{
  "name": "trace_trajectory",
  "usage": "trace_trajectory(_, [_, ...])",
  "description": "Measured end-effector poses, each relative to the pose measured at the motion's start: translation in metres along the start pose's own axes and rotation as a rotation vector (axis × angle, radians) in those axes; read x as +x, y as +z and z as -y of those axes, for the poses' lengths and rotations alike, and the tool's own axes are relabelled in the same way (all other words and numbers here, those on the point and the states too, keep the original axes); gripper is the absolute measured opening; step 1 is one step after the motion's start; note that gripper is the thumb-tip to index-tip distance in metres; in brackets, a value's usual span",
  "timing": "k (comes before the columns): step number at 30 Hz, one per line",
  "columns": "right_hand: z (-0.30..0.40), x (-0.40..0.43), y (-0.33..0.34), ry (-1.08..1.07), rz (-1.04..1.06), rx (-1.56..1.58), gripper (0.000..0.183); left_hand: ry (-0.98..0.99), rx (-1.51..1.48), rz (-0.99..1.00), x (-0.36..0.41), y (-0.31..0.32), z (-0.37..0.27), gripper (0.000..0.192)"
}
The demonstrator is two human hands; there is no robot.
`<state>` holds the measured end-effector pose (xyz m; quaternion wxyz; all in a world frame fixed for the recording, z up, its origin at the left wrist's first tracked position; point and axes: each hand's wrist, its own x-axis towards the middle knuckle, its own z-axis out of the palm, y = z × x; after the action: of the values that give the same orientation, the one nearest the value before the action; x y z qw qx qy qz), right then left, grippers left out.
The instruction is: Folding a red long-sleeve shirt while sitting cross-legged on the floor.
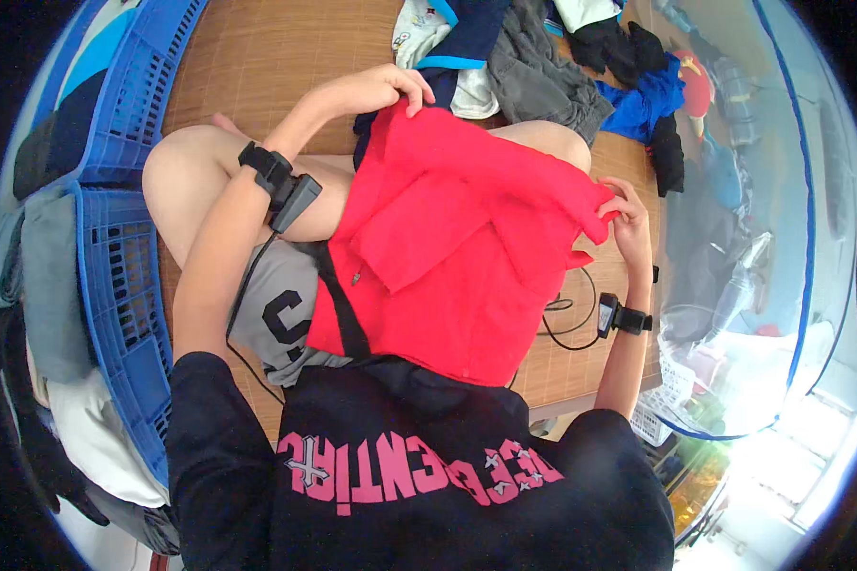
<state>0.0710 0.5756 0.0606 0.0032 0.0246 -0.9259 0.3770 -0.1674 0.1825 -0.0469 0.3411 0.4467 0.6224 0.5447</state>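
Observation:
A red cloth garment [443,235] with a small metal zipper pull [356,277] is spread over my lap and crossed legs. One sleeve lies folded across its middle. My left hand [400,87] pinches the garment's far left corner between thumb and fingers. At the far right edge, my right hand [625,207] grips the bunched cloth, with some fingers partly hidden behind it. Straps with small black devices go around both forearms, and a black cable runs from the left one. Below the garment show my grey shorts [278,307] with a black letter.
Beyond my knees lie loose clothes: a dark grey garment [543,71], a blue cloth [646,100] and black pieces [614,50]. Blue plastic baskets [125,285] holding clothes stand at left. At right hangs a clear plastic sheet [764,178] with blue edging, beside the woven mat [257,50].

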Motion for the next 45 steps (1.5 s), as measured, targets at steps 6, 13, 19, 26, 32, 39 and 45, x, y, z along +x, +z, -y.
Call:
trace_trajectory(6, [0.058,0.008,0.000,-0.035,-0.070,-0.484,0.026,0.191,0.453,-0.215,0.013,0.056,-0.048,0.036])
trace_trajectory(13, [0.127,0.041,0.063,-0.266,-0.037,-0.560,0.032,0.044,0.838,-0.065,0.006,0.091,-0.047,0.081])
trace_trajectory(19, [0.096,0.040,0.101,-0.174,0.058,-0.842,0.043,-0.135,1.183,-0.108,-0.002,0.096,-0.037,0.086])
trace_trajectory(26, [0.075,0.036,0.097,-0.192,0.013,-0.769,0.040,-0.255,1.186,-0.117,-0.008,0.094,-0.025,0.087])
trace_trajectory(32, [0.049,0.040,0.082,-0.115,-0.128,-0.650,0.039,-0.460,1.174,-0.058,-0.013,0.089,-0.041,0.082])
trace_trajectory(39, [-0.006,0.038,0.048,0.176,-0.319,-0.427,0.046,-0.488,1.304,-0.072,-0.024,0.074,-0.045,0.071])
trace_trajectory(45, [0.049,0.024,0.034,0.053,-0.322,-0.546,0.042,-0.372,1.072,-0.360,-0.011,0.047,-0.049,0.026])
